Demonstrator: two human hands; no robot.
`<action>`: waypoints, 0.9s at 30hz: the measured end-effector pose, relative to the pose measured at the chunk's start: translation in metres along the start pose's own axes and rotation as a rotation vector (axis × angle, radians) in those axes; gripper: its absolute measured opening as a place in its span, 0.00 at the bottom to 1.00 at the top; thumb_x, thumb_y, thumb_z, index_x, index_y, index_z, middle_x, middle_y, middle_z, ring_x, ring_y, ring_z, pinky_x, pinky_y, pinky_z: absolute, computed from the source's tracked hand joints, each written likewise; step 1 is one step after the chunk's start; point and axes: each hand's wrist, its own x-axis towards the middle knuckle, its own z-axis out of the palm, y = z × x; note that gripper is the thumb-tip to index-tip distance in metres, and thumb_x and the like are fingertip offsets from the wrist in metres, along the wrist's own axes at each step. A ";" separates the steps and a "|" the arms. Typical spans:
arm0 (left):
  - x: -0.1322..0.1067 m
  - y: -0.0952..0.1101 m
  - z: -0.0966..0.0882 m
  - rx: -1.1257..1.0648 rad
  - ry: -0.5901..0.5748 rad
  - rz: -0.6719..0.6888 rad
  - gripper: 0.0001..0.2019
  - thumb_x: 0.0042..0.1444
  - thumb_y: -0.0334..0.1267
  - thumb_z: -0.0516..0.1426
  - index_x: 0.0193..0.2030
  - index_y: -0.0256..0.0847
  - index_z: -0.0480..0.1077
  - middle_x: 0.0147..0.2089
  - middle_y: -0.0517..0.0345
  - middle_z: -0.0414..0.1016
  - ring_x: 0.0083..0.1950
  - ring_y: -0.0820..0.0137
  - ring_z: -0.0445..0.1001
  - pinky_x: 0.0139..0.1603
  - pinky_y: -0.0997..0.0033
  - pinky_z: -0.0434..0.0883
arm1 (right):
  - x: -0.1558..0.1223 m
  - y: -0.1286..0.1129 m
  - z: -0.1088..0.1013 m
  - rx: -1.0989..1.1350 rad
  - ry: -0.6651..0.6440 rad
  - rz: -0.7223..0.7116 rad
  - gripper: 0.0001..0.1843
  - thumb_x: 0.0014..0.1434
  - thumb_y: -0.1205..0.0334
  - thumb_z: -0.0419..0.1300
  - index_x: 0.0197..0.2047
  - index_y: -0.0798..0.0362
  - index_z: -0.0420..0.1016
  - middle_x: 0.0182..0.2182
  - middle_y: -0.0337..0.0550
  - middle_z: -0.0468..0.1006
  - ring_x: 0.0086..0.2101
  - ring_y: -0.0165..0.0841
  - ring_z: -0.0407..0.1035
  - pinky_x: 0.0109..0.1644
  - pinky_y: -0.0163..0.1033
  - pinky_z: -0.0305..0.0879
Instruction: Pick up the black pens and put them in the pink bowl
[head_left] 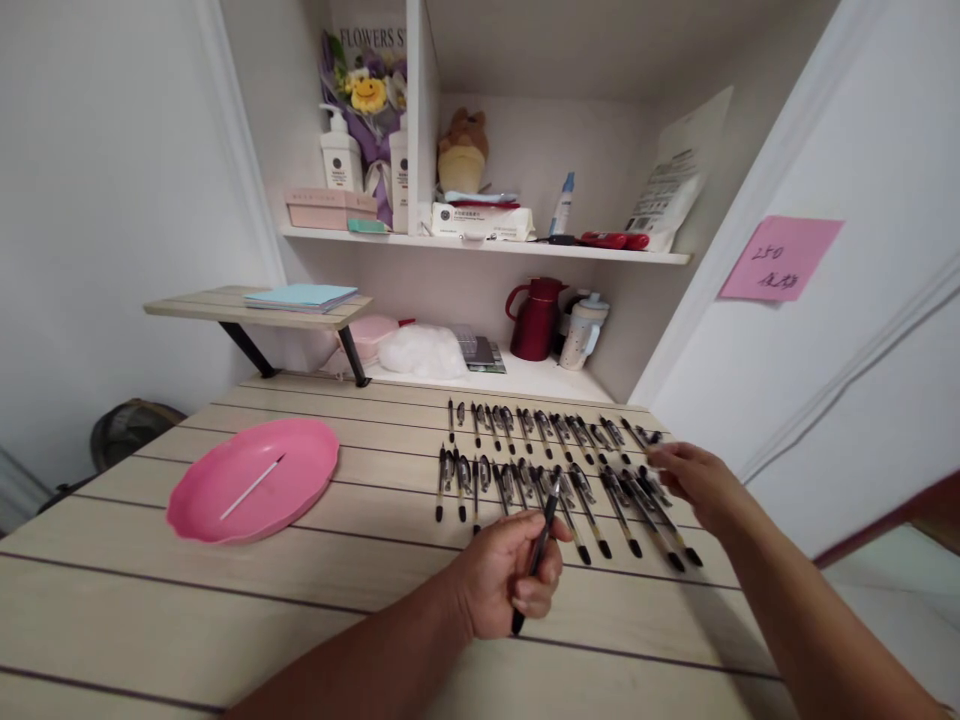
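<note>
My left hand (504,578) is closed round a black pen (538,545), held upright over the wooden table (225,590) with its tip down. Behind it lie two rows of several black pens (551,465), side by side. My right hand (694,482) reaches over the right end of the rows, fingers bent and touching the pens there; whether it grips one is hidden. A pink oval tray (300,470) at the left holds one thin white refill (251,487).
A small raised wooden shelf (187,305) with blue paper stands at the back left. Wall shelves behind hold a red jug (535,318), a cup, bottles, a plush toy and flowers. A pink note (780,258) sticks to the right wall.
</note>
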 end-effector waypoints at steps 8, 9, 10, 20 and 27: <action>-0.001 0.001 0.000 0.050 -0.011 0.038 0.11 0.56 0.42 0.50 0.37 0.37 0.67 0.19 0.64 0.63 0.13 0.84 0.47 0.15 0.80 0.39 | -0.095 -0.082 0.085 0.695 -0.303 -0.019 0.16 0.42 0.58 0.67 0.35 0.51 0.70 0.26 0.36 0.72 0.19 0.22 0.60 0.20 0.28 0.56; -0.001 0.001 -0.001 0.056 -0.010 0.044 0.11 0.56 0.42 0.50 0.37 0.37 0.67 0.19 0.64 0.63 0.12 0.84 0.47 0.15 0.80 0.39 | -0.097 -0.081 0.088 0.724 -0.308 -0.018 0.15 0.42 0.59 0.67 0.35 0.51 0.70 0.26 0.37 0.72 0.19 0.22 0.59 0.20 0.28 0.56; 0.000 0.002 -0.002 0.063 -0.009 0.047 0.11 0.56 0.42 0.50 0.37 0.37 0.67 0.19 0.64 0.63 0.12 0.84 0.47 0.15 0.80 0.39 | -0.098 -0.079 0.089 0.748 -0.319 -0.015 0.15 0.43 0.59 0.67 0.35 0.51 0.70 0.27 0.37 0.72 0.19 0.21 0.58 0.20 0.28 0.56; 0.004 0.001 -0.002 0.158 0.049 0.043 0.12 0.54 0.43 0.51 0.37 0.37 0.67 0.19 0.64 0.63 0.12 0.84 0.47 0.15 0.80 0.40 | -0.106 -0.067 0.087 0.645 -0.447 0.007 0.14 0.44 0.58 0.66 0.32 0.52 0.67 0.23 0.35 0.70 0.17 0.21 0.54 0.18 0.29 0.48; 0.005 -0.002 0.002 0.158 0.147 0.105 0.10 0.48 0.37 0.53 0.34 0.33 0.68 0.23 0.59 0.65 0.14 0.83 0.51 0.15 0.79 0.41 | -0.109 -0.062 0.087 0.622 -0.525 0.017 0.14 0.45 0.58 0.65 0.31 0.53 0.65 0.19 0.31 0.63 0.16 0.20 0.51 0.19 0.29 0.46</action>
